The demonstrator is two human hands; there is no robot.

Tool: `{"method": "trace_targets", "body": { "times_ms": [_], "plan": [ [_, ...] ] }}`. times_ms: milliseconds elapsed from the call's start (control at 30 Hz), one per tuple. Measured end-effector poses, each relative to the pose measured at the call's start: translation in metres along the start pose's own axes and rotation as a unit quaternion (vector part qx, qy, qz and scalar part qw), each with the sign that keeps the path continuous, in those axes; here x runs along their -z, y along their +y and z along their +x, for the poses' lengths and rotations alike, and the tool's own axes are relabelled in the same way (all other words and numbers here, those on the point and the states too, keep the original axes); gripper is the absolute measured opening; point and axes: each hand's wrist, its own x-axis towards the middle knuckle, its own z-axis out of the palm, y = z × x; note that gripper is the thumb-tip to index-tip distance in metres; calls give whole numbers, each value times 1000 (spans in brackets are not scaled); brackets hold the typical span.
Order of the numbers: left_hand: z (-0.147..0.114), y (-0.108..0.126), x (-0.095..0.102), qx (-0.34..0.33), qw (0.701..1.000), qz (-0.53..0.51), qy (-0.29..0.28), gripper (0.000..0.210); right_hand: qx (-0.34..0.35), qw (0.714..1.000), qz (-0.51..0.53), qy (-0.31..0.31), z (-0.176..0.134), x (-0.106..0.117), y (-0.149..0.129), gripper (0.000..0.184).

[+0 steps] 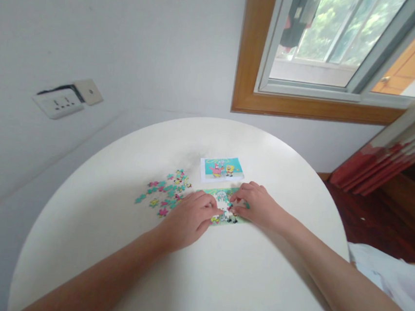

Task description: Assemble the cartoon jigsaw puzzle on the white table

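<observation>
A small jigsaw puzzle point(221, 196) with a light green border lies on the round white table point(213, 278), partly assembled, with a white gap in its middle. My left hand point(192, 220) rests over its left side, fingers curled and index fingertip at the gap. Anything beneath those fingers is hidden. From the right, my right hand point(256, 203) reaches onto the puzzle. Its thumb and forefinger close around a small puzzle piece point(229, 207) at the gap's right edge. Just behind the puzzle lies a white box point(224, 169) with a cartoon picture.
Loose puzzle pieces point(167, 191) in teal, pink and yellow are scattered left of the puzzle. The table's far edge is near a white wall with a socket point(60, 103) and a wood-framed window point(318, 107). A red and white curtain point(387, 148) hangs at right.
</observation>
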Motion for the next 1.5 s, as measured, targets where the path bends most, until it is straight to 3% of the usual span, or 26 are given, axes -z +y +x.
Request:
{"method": "trace_targets", "body": {
  "times_ms": [367,700,1033,1233,1367,1500],
  "plan": [
    [0,1,0,2,1000,-13,-3,41,-20,994,106,5,2,1,1,12],
    [1,2,0,8,1000,-24,-4,39,-42,942,331,-31,4,-4,12,9],
    [3,5,3,45,994,-84,50,14,-29,916,399,16,2,0,-8,16],
    [4,6,6,75,989,-106,71,13,-25,908,419,24,-2,-4,-14,22],
    [1,-12,24,94,991,-48,81,18,-10,919,387,71,1,-5,-6,25],
    [-9,-53,50,134,983,49,119,30,-13,920,379,94,4,-4,7,28]
  ]
}}
